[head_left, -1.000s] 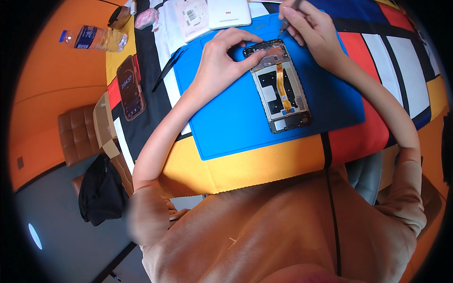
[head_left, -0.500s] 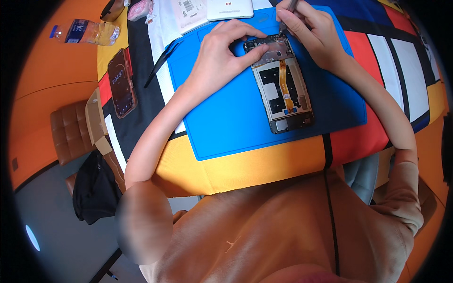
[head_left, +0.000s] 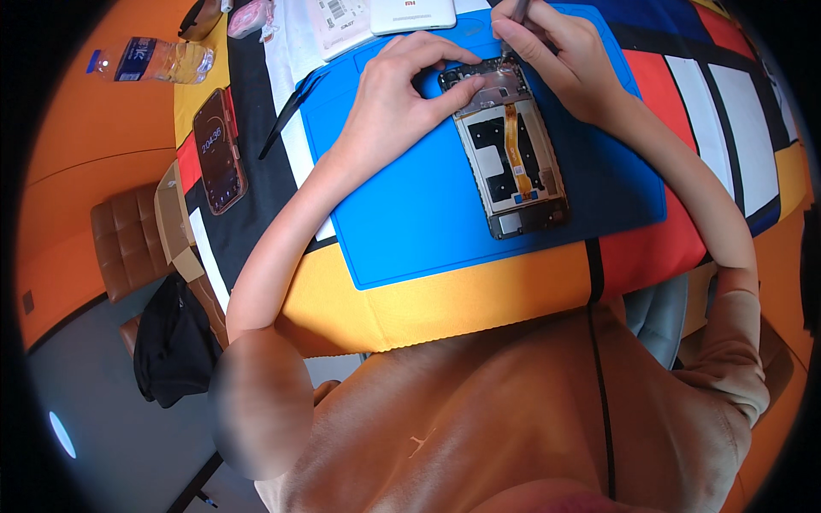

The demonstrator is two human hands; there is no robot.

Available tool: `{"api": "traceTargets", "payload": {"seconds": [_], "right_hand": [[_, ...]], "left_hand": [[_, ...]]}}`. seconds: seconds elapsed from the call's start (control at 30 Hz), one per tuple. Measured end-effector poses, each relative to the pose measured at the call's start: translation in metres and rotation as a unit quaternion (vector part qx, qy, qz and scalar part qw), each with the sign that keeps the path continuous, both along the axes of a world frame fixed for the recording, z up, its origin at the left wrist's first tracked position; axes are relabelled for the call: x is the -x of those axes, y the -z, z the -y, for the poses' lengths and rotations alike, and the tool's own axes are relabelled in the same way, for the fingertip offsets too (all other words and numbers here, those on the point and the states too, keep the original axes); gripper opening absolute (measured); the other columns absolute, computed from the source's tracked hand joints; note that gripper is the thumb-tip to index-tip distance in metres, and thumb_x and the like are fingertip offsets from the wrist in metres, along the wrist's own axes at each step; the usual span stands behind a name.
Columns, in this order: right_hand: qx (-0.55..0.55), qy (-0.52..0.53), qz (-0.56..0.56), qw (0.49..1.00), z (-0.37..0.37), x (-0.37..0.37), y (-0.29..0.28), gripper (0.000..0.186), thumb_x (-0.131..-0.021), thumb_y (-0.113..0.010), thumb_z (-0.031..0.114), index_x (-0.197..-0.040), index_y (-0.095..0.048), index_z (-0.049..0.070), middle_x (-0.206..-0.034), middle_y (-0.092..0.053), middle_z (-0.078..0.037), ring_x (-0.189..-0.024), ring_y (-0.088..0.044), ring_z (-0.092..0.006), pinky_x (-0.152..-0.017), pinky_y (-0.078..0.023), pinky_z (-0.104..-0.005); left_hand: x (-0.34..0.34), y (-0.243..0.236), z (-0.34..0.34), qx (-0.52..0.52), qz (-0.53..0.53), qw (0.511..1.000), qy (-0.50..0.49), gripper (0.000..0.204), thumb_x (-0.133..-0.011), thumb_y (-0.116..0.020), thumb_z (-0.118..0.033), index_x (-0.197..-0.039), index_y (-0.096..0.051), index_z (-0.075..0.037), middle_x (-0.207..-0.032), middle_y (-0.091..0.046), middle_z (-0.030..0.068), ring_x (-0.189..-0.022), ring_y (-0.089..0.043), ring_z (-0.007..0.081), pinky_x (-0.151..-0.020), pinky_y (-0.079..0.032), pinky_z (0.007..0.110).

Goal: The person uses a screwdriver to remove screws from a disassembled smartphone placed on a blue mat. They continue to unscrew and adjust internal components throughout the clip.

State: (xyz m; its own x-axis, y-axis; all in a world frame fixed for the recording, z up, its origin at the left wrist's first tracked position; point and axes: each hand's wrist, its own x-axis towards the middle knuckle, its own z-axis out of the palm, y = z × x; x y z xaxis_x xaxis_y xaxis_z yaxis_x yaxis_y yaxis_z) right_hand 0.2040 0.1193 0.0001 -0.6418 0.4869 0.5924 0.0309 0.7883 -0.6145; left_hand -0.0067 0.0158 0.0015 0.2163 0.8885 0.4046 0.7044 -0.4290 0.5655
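An opened smartphone lies face down on a blue work mat, its inside showing a ribbon cable down the middle. My left hand steadies its top end, thumb pressed on the upper part and fingertips at the top edge. In my right hand is a slim grey screwdriver, held pen-like over the phone's top right corner. Fingers partly cover the tool, and its tip is hard to make out against the phone.
Left of the mat lie black tweezers and another phone with a lit timer screen. Beyond the mat's far edge are a white phone back cover or box and a pink packet. A water bottle shows at far left.
The screwdriver and my right hand have shifted slightly left and up. My left hand keeps its hold on the phone, which lies almost as before.
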Motion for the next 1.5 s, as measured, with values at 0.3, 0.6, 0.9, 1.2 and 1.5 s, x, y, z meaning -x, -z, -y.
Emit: {"api": "traceTargets", "payload": {"seconds": [0.3,0.6,0.9,1.2,1.5], "right_hand": [[-0.049,-0.009,0.007,0.999,0.0002,-0.0003,0.002,0.015,-0.101,-0.062,0.011,-0.105,-0.064,-0.003,-0.078,-0.064,-0.013,-0.064,-0.066,-0.0231,-0.058,-0.05,-0.0317],[0.073,0.006,-0.015,0.997,0.0019,-0.0002,-0.0019,0.013,-0.103,-0.059,0.01,-0.104,-0.062,-0.002,-0.074,-0.062,-0.007,-0.062,-0.06,-0.0131,-0.057,-0.046,-0.028],[0.078,-0.007,-0.013,0.997,0.0011,0.0006,-0.0007,0.013,-0.103,-0.059,0.01,-0.104,-0.062,-0.003,-0.077,-0.063,-0.009,-0.064,-0.062,-0.0146,-0.058,-0.048,-0.0292],[0.027,-0.005,-0.007,1.0,-0.0005,0.0,0.0052,0.014,-0.102,-0.06,0.01,-0.105,-0.063,-0.003,-0.078,-0.064,-0.012,-0.065,-0.064,-0.0192,-0.06,-0.049,-0.0311],[0.032,-0.002,0.007,0.999,0.0028,-0.0017,-0.0008,0.014,-0.101,-0.061,0.01,-0.105,-0.063,-0.003,-0.079,-0.065,-0.012,-0.065,-0.065,-0.02,-0.059,-0.049,-0.0313]], "left_hand": [[0.0004,0.0002,0.0005,0.006,-0.001,1.0,-0.002,0.025,-0.09,-0.08,-0.023,-0.11,-0.078,-0.008,-0.11,-0.072,0.005,-0.094,-0.066,0.0155,-0.085,-0.052,0.029],[0.001,0.0008,0.0008,0.006,0.0,1.0,-0.003,0.026,-0.09,-0.079,-0.026,-0.11,-0.079,-0.009,-0.11,-0.072,0.0046,-0.094,-0.065,0.0152,-0.084,-0.052,0.029],[0.0016,0.0014,-0.0001,-0.001,0.0,1.0,0.0,0.026,-0.09,-0.079,-0.026,-0.109,-0.079,-0.008,-0.111,-0.072,0.0047,-0.094,-0.065,0.016,-0.086,-0.053,0.03],[0.0026,0.0019,0.0004,0.001,-0.005,1.0,0.0,0.027,-0.09,-0.079,-0.027,-0.11,-0.078,-0.008,-0.111,-0.072,0.0049,-0.094,-0.065,0.0162,-0.086,-0.053,0.03],[0.0017,-0.0004,0.0008,0.011,-0.008,1.0,-0.003,0.026,-0.09,-0.079,-0.025,-0.109,-0.078,-0.007,-0.109,-0.072,0.0053,-0.094,-0.065,0.0163,-0.086,-0.053,0.03]]}}
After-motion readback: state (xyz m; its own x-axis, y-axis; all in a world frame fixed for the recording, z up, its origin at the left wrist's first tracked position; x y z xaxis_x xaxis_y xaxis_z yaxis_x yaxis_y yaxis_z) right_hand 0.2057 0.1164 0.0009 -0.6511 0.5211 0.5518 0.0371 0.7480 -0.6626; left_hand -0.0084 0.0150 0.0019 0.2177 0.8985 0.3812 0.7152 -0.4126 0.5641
